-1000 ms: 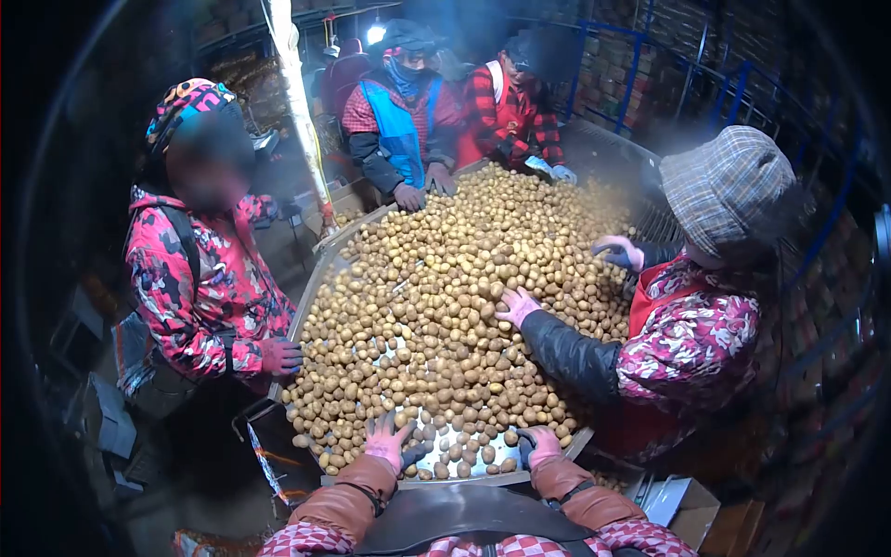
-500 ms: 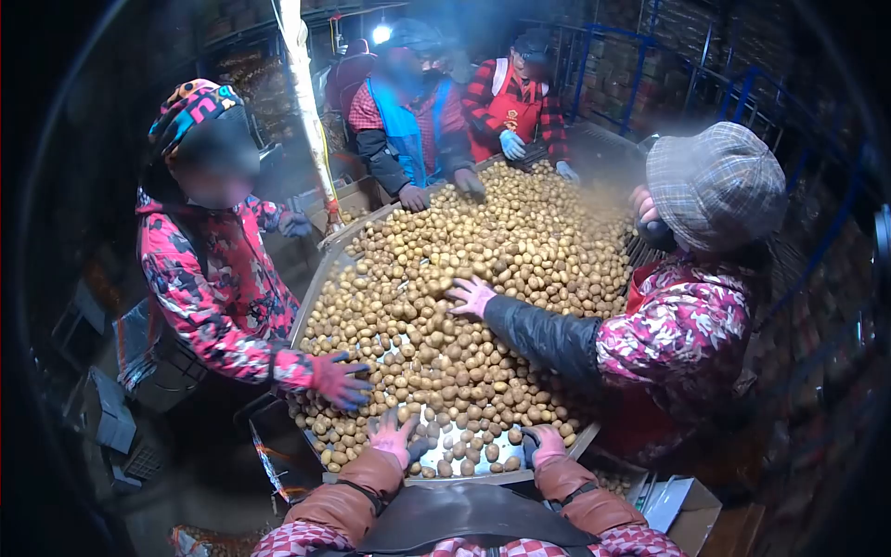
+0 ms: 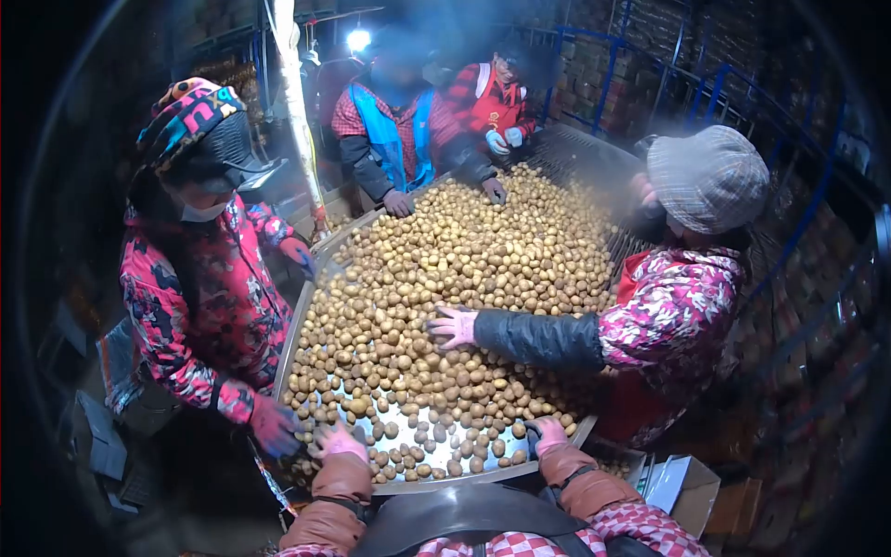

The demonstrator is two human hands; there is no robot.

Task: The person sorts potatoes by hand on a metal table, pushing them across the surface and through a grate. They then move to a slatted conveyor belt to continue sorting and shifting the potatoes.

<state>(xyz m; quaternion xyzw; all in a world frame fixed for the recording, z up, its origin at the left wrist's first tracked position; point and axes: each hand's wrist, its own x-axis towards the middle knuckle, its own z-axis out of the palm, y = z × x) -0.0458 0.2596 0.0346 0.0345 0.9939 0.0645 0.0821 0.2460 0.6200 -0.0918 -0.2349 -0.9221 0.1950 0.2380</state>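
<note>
Many small round potatoes [image 3: 445, 269] lie heaped on a metal sorting table [image 3: 410, 485]. My left hand [image 3: 340, 442], in a pink glove, is at the table's near left edge, fingers spread beside some potatoes, with none seen in its grip. At the near right corner rests my right hand [image 3: 548, 434], also gloved in pink with dark fingertips. Its fingers are bent over the table edge close to the potatoes, and what lies under them is hidden. Between my hands, several loose potatoes sit on a partly bare metal surface [image 3: 394, 429].
A co-worker at the left has a gloved hand [image 3: 275, 425] close to my left hand. Another at the right reaches a pink-gloved hand [image 3: 455, 327] over the heap. Two people stand at the far end. A pole [image 3: 295, 102] rises at the left; an open carton [image 3: 694, 497] sits low right.
My left hand has moved left along the near edge. The left co-worker's near hand has drawn back toward the table's left corner. The right co-worker's hand has shifted slightly nearer and left.
</note>
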